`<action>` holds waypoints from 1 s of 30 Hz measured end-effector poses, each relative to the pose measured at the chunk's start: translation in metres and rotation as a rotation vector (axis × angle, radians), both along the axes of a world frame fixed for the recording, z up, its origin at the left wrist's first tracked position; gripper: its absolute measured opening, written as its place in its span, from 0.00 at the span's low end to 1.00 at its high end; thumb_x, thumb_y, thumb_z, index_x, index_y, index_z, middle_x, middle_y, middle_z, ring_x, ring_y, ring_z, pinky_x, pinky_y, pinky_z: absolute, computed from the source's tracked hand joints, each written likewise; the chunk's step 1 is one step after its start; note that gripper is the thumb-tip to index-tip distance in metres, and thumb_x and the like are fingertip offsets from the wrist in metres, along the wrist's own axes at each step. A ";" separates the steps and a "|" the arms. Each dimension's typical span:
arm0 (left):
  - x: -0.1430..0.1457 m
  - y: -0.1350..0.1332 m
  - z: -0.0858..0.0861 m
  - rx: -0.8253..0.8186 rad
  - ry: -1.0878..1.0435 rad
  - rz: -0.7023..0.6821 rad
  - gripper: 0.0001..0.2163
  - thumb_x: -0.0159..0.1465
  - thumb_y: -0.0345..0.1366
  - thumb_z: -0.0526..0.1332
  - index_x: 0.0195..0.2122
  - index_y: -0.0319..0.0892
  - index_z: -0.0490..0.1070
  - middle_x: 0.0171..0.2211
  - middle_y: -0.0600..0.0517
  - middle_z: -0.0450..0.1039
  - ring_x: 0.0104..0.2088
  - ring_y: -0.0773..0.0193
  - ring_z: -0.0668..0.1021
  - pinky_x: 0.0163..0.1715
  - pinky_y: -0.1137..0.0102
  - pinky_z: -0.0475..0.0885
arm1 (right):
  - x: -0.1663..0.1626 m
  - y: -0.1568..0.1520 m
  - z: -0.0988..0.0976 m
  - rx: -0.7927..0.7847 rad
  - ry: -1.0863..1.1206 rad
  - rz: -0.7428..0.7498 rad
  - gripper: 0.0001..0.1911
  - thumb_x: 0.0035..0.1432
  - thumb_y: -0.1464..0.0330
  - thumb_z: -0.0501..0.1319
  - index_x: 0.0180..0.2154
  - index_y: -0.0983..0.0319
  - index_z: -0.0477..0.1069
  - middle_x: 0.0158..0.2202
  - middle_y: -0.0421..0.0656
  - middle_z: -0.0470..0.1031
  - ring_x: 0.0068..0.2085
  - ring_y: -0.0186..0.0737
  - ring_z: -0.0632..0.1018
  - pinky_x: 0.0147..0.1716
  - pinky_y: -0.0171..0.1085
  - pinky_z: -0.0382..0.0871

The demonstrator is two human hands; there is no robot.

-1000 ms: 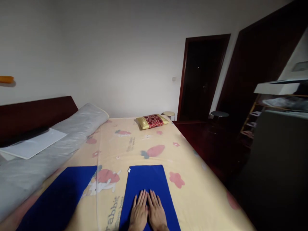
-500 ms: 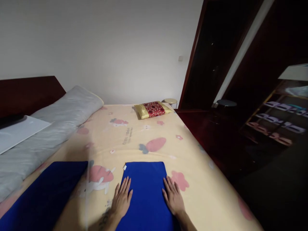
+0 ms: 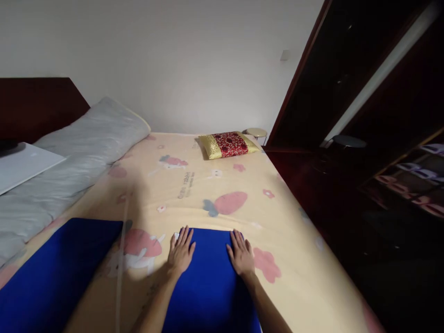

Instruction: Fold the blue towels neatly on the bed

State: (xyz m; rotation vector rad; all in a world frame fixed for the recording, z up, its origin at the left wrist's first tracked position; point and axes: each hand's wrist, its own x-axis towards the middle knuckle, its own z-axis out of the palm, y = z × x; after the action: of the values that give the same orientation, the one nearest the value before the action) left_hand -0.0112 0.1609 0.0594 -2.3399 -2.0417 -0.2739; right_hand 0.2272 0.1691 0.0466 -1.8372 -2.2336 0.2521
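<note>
A blue cloth (image 3: 211,277) lies flat on the bed, its far edge running straight between my hands. On its far left corner rests my left hand (image 3: 181,252), palm down with fingers stretched out, partly covering a small white tag (image 3: 176,236). My right hand (image 3: 241,254) lies flat on the far right corner, fingers extended and a little apart. Neither hand grips anything. A second blue cloth (image 3: 69,263) is spread on the bed to the left, apart from both hands.
The bed has a cream sheet (image 3: 222,180) with rabbit and carrot prints. Beyond are a gold and red pillow (image 3: 229,144) and a round stool (image 3: 256,133). Grey bedding (image 3: 93,134) with a white board (image 3: 29,164) lies left. A shoe rack (image 3: 416,173) stands right.
Both hands have slid forward along the blue cloth's side edges to its far corners, and my left hand now partly covers the tag. The camera view has tilted and shifted.
</note>
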 end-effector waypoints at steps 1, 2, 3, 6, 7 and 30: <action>-0.009 0.003 -0.001 0.010 0.001 0.030 0.25 0.70 0.45 0.41 0.67 0.49 0.42 0.69 0.51 0.48 0.68 0.59 0.55 0.64 0.54 0.51 | 0.011 0.003 -0.001 -0.004 -0.007 -0.042 0.32 0.68 0.53 0.40 0.67 0.61 0.46 0.69 0.46 0.48 0.69 0.42 0.50 0.65 0.50 0.47; -0.016 0.005 -0.001 0.017 0.001 0.047 0.25 0.70 0.46 0.41 0.67 0.49 0.42 0.69 0.51 0.47 0.68 0.60 0.55 0.65 0.55 0.50 | 0.020 0.006 -0.003 -0.003 -0.014 -0.068 0.32 0.68 0.53 0.39 0.67 0.60 0.44 0.69 0.45 0.47 0.69 0.41 0.49 0.65 0.50 0.46; -0.021 0.006 -0.002 0.020 0.001 0.052 0.25 0.70 0.46 0.41 0.67 0.48 0.42 0.69 0.51 0.47 0.68 0.61 0.54 0.65 0.55 0.50 | 0.027 0.007 -0.005 0.000 -0.021 -0.082 0.32 0.68 0.53 0.38 0.67 0.59 0.42 0.70 0.44 0.47 0.69 0.40 0.48 0.65 0.50 0.45; -0.024 0.008 -0.002 0.016 0.004 0.054 0.25 0.70 0.46 0.41 0.67 0.48 0.41 0.69 0.51 0.47 0.68 0.61 0.54 0.65 0.55 0.49 | 0.033 0.008 -0.010 0.006 -0.043 -0.088 0.32 0.68 0.53 0.37 0.67 0.60 0.40 0.70 0.43 0.46 0.70 0.40 0.46 0.66 0.50 0.43; -0.022 0.008 -0.001 0.014 0.008 0.058 0.25 0.70 0.45 0.41 0.67 0.48 0.41 0.69 0.51 0.48 0.68 0.60 0.55 0.65 0.53 0.49 | 0.031 0.009 -0.011 0.009 -0.049 -0.086 0.32 0.68 0.53 0.37 0.67 0.61 0.41 0.70 0.44 0.46 0.69 0.41 0.46 0.66 0.51 0.43; -0.058 -0.174 0.028 -0.169 0.007 -0.207 0.25 0.69 0.38 0.43 0.67 0.60 0.41 0.69 0.57 0.48 0.67 0.62 0.57 0.64 0.57 0.56 | 0.084 -0.149 0.000 0.005 -0.073 0.197 0.26 0.67 0.59 0.45 0.65 0.54 0.51 0.67 0.44 0.53 0.66 0.45 0.59 0.62 0.51 0.57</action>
State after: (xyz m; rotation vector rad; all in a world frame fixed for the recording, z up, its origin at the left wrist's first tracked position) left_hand -0.0696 -0.0128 0.0875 -2.6521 -1.8889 -0.0989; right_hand 0.3108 0.0204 0.0465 -1.6496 -2.4661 0.2170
